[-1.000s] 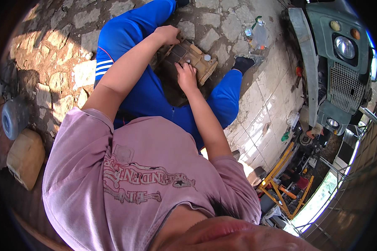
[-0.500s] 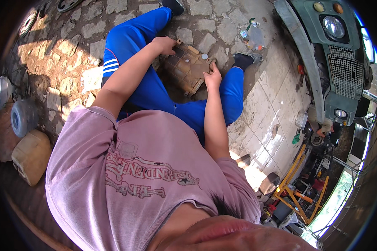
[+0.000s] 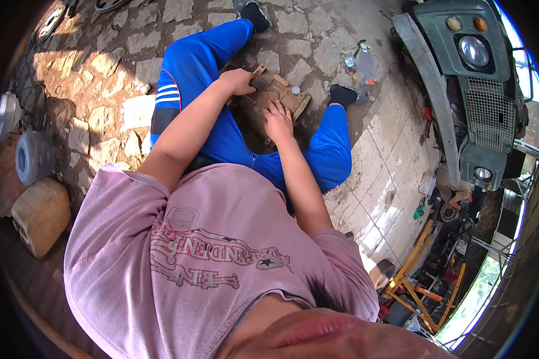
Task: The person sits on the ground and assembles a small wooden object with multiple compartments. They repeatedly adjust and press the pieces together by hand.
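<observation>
Stone flr point(image 3: 144, 40), hands point(image 3: 277, 122) on brn part point(image 3: 288, 99)

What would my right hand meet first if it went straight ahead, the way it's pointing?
Your right hand would likely meet the flat brown piece on the casing; they seem to touch now, though depth is unclear.

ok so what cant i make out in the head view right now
All in the head view:
- Underside of the brown part: faces away from the camera.
- Right hand: its own back hides the palm.
- Green vehicle: cut off by the upper edge.
- Small items by the yellow frame: too small to identify.
</observation>
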